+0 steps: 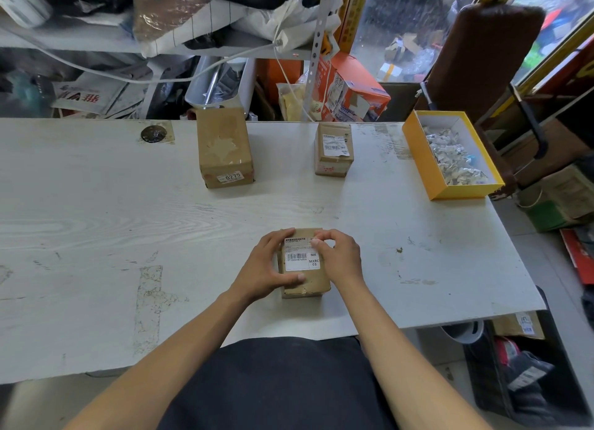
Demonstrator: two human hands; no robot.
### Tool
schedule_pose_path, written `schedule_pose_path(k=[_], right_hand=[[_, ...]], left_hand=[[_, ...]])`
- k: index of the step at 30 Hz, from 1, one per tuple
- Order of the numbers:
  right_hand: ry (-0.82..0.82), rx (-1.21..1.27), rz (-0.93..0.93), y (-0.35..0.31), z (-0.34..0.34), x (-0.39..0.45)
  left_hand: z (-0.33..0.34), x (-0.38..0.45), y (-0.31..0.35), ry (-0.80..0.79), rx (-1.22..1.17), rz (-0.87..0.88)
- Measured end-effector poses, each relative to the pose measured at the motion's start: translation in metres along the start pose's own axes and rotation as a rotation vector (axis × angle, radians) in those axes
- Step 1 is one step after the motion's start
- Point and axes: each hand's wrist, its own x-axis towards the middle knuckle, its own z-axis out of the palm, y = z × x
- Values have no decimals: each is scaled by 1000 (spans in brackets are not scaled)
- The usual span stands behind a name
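**Both hands on a labelled parcel at the table's near edge**

We see a small cardboard parcel (305,283) standing on the white table (96,237), near its front edge and straight ahead of the person. A white shipping label (301,260) with a barcode covers most of its top face.

The left hand (266,265) grips the parcel from its left side: the fingers curl over the far top edge and the thumb presses on the near part of the top, just below the label. The right hand (339,256) sits at the parcel's right side with its fingers bent tight. Thumb and forefinger meet at the label's upper right corner and seem to pinch it, though we cannot tell whether that corner has lifted.

Well apart, toward the far edge, stand a tall carton (225,147) marked 0275 and a smaller carton (334,150) with its own label. At the far right corner lies an open yellow box (456,192) holding torn paper scraps (450,155).
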Motion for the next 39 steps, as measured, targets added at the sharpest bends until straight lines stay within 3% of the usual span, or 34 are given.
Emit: schedule_pose_path(k=[39], right_hand=[[11, -6, -4, -1, 1, -1]], left_hand=[[0, 0, -1, -3, 16, -11]])
